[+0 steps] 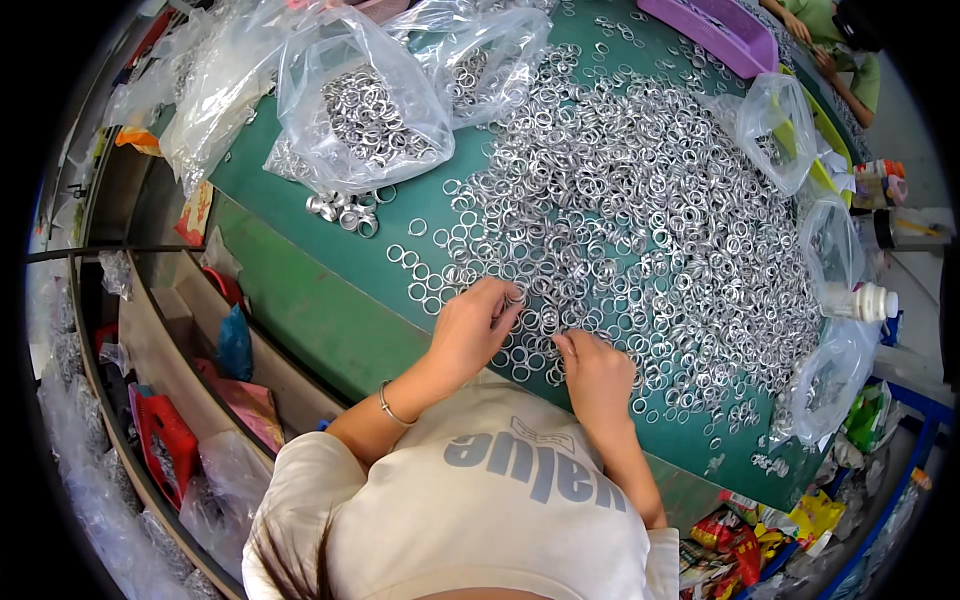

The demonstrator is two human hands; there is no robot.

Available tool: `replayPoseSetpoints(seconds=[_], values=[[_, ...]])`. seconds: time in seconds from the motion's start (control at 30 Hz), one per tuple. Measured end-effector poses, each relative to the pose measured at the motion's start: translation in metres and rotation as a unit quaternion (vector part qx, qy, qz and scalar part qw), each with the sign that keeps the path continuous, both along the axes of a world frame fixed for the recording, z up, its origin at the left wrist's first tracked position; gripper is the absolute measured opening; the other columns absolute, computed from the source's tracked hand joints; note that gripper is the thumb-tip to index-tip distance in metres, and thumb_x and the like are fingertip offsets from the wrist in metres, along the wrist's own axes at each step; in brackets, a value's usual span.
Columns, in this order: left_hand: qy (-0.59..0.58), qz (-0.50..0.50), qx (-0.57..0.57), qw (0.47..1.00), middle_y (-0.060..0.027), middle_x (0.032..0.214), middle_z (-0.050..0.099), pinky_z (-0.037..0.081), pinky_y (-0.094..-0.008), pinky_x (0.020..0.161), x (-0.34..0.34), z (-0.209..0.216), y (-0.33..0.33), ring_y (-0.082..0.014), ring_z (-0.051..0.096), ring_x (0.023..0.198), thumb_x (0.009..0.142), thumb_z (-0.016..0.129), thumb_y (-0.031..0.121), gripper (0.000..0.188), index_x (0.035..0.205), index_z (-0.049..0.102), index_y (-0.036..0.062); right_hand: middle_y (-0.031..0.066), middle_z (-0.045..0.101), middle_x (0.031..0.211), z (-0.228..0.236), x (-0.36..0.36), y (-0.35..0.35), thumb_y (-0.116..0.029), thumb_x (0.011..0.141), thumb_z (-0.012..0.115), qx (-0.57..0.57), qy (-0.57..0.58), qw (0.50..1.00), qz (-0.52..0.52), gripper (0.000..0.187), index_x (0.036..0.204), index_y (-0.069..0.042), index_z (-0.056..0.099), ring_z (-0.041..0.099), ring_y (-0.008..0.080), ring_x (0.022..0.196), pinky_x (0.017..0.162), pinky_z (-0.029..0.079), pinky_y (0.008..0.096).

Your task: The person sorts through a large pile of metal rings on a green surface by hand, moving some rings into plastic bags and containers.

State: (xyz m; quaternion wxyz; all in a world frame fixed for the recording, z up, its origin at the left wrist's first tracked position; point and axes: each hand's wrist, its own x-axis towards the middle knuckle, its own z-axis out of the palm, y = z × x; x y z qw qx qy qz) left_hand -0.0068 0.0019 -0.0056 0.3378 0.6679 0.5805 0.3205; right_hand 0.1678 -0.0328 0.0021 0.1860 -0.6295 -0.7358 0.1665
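A wide spread of silvery metal rings [640, 170] covers much of the green table [300, 230]. At the near edge of the spread, my left hand [473, 328] is closed, with a metal ring [516, 296] at its pinched thumb and fingertips. My right hand [598, 378] sits just to the right and nearer to me, fingers curled and thumb pressed against them. Whatever it may hold is hidden. Loose rings lie around and between both hands, and a few flat single ones [418, 227] are scattered off to the left.
Clear plastic bags of rings [375, 120] stand at the far left, beside a small ring pile [345, 213]. A purple basket [715, 35] is at the far edge, a white bottle [870, 302] at the right. An open drawer [290, 385] lies left; another person [850, 70] is far right.
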Motion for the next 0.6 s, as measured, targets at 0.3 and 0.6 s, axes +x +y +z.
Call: replayPoseSetpoints(seconds=[0.3, 0.6], values=[[0.106, -0.132, 0.054, 0.984, -0.0069, 0.074, 0.053, 0.045, -0.0369, 0.050, 0.014, 0.002, -0.006, -0.0276, 0.057, 0.060, 0.077, 0.067, 0.013, 0.017, 0.093, 0.062, 0.0093, 0.0110, 0.057, 0.054, 0.010, 0.020, 0.006, -0.018, 0.085, 0.062, -0.091, 0.183, 0.976, -0.071, 0.015, 0.077, -0.007, 0.058, 0.058, 0.0292, 0.048, 0.044, 0.042, 0.0366], [0.004, -0.098, 0.042, 0.994, -0.0037, 0.070, 0.052, 0.042, -0.0328, 0.047, 0.017, -0.001, 0.003, -0.0192, 0.055, 0.057, 0.077, 0.063, 0.005, 0.008, 0.084, 0.060, 0.0045, 0.0116, 0.059, 0.055, 0.007, 0.013, 0.010, -0.017, 0.088, 0.056, -0.060, 0.022, 0.998, -0.004, 0.010, 0.085, -0.009, 0.051, 0.062, 0.0300, 0.052, 0.045, 0.045, 0.0398]])
